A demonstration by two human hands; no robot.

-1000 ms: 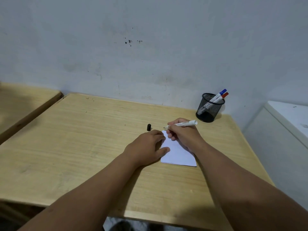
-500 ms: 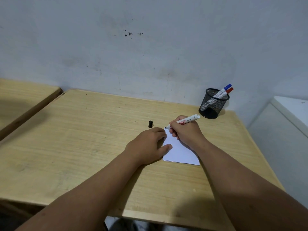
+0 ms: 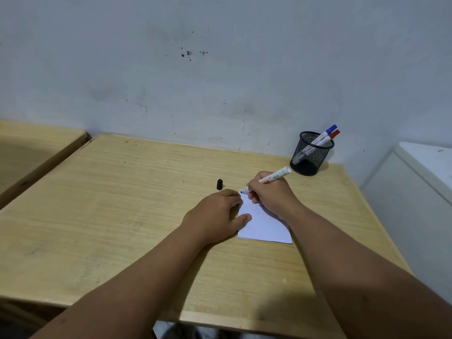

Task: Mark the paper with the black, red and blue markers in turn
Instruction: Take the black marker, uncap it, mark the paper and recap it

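Note:
A small white paper (image 3: 265,226) lies on the wooden desk (image 3: 122,211). My left hand (image 3: 217,214) rests flat on the paper's left edge, fingers spread. My right hand (image 3: 271,194) grips an uncapped black marker (image 3: 274,178), whose tip touches the paper's far left corner. The marker's black cap (image 3: 219,184) stands on the desk just left of the tip. The red marker (image 3: 330,137) and blue marker (image 3: 326,132) stand capped in a black mesh cup (image 3: 309,157) at the desk's far right.
A stained white wall runs behind the desk. A second wooden desk (image 3: 29,148) adjoins on the left. A white cabinet (image 3: 420,182) stands close to the desk's right side.
The marker's rear end has tilted up and to the right while its tip stays at the paper's corner. The view has shifted a little; my left hand stays put.

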